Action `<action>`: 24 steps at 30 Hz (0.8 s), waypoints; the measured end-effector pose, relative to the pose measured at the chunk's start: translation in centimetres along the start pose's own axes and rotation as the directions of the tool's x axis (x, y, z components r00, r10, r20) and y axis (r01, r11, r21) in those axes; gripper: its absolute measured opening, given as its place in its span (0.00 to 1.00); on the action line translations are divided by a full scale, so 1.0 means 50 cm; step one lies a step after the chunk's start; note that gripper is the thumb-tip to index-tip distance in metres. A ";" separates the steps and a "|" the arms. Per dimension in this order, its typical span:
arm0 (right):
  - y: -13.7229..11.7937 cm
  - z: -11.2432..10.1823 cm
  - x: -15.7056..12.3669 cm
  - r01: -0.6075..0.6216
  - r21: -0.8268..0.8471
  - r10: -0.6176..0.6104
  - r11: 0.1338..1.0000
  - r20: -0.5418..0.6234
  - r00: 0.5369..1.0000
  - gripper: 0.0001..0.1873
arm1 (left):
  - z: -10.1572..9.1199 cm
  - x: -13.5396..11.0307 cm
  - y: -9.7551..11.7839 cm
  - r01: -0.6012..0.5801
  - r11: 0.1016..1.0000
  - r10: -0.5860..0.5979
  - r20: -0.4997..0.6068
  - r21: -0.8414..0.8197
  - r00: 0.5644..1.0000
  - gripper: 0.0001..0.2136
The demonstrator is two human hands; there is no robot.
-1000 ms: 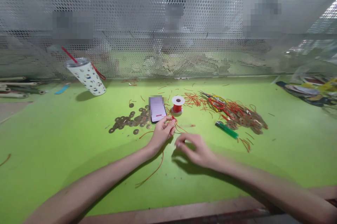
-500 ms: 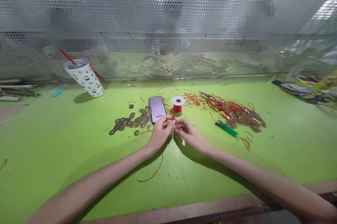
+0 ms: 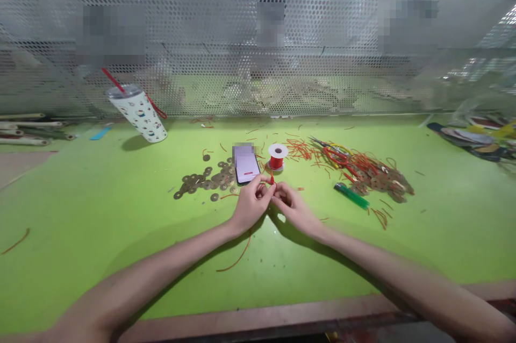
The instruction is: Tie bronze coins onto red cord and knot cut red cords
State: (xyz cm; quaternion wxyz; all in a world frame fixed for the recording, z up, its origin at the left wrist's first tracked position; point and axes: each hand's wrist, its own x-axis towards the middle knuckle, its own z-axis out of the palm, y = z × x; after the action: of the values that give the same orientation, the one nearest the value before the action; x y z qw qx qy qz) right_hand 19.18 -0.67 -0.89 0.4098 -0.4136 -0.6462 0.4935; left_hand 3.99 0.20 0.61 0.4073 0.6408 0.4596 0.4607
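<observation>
My left hand and my right hand meet over the middle of the green table, fingertips pinched together. Between them is a red cord, bunched or knotted at the fingertips; both hands grip it. A loose tail of cord hangs below my left hand and curves over the table. Just beyond the hands stands a white spool of red cord, and a phone lies to its left. Whether a coin is held too is hidden by the fingers.
Holed coins lie scattered on the left. At right are a green lighter, red-handled scissors, cord scraps and more coins. A patterned tumbler stands back left, before a perforated metal screen.
The camera view has shifted slightly, so everything sits a little further right. Both hands stay pinched together, and the red cord now sticks up more visibly above the fingertips.
</observation>
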 end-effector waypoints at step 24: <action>0.001 -0.006 0.007 -0.125 0.191 0.127 0.974 0.003 0.992 0.18 | -0.010 0.004 -0.003 -0.044 0.999 0.045 -0.060 0.018 0.997 0.07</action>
State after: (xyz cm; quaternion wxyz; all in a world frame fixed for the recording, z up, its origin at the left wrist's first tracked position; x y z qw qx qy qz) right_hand 19.34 -0.23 -0.83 0.4183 -0.4147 -0.5666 0.5762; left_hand 3.52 0.47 0.65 0.3774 0.6400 0.4613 0.4850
